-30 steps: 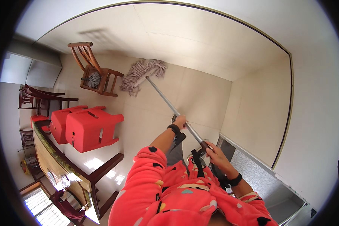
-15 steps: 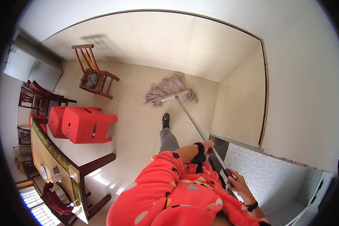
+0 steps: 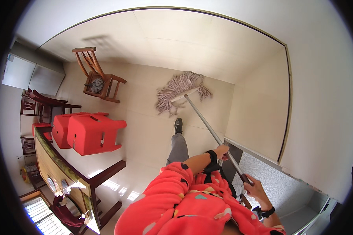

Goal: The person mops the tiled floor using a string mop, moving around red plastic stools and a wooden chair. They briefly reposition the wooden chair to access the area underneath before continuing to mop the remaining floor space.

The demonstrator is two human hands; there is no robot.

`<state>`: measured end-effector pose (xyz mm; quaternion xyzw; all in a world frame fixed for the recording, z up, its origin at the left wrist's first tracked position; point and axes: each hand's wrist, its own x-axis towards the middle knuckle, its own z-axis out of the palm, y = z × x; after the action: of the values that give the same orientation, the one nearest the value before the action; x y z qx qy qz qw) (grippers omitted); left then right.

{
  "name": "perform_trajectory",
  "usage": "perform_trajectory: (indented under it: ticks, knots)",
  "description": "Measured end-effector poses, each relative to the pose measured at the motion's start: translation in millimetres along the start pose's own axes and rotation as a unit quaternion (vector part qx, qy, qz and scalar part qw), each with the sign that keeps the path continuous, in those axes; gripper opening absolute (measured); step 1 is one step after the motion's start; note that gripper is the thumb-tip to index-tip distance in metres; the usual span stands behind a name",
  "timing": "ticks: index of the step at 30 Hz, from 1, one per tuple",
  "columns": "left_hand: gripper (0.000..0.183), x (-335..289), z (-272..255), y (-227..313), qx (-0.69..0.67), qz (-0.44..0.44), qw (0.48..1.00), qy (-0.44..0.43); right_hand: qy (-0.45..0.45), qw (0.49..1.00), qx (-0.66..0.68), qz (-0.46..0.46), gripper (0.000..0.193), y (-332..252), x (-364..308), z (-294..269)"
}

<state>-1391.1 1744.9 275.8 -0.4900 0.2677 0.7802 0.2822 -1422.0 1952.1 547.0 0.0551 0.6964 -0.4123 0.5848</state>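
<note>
A string mop [image 3: 183, 85] lies spread on the tiled floor ahead of me, its grey-mauve strands fanned out against the foot of the far wall. From its pale crossbar a long metal handle slants down to the right toward my body. My left hand [image 3: 222, 151] is closed around the middle of that handle, with a black band on the wrist. Lower down, my right hand [image 3: 255, 190] grips the dark upper end; a black watch is on that wrist. My shoe [image 3: 178, 125] stands just short of the mop strands.
A wooden chair [image 3: 100, 80] with a grey tufted thing on its seat stands at the far left. Nearer are red plastic stools [image 3: 92, 135] beside a wooden table [image 3: 62, 172]. Tiled walls meet in a corner at right, beside a doorway with a patterned floor [image 3: 264, 178].
In the picture, the mop head has shifted slightly to the right, and its strands lie differently. Both hands keep their hold on the handle. The whole view has turned a little.
</note>
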Motion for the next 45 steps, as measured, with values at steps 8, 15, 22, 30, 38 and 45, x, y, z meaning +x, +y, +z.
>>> perform_trajectory:
  ticks: [8,15,22,30,38,45]
  knots:
    - [0.018,-26,-150,144,0.16,0.281,0.946,0.008,-0.089,0.991,-0.08,-0.06,0.052,-136,127,73]
    - [0.015,-60,-232,197,-0.044,0.022,0.999,-0.014,-0.107,0.983,-0.096,-0.114,0.052,-142,161,134]
    - [0.011,-50,-201,147,-0.057,-0.021,0.998,0.023,-0.099,0.978,-0.085,-0.164,0.048,-86,126,118]
    - [0.01,3,-59,-16,-0.026,-0.086,0.983,-0.157,-0.03,0.992,-0.085,-0.092,0.054,30,3,13]
    - [0.017,0,48,-86,0.019,-0.165,0.978,-0.129,-0.006,0.999,0.016,0.027,0.06,86,-65,-50]
    - [0.017,0,35,-63,-0.034,-0.096,0.989,-0.11,0.008,0.999,0.005,0.042,0.056,41,-44,-45]
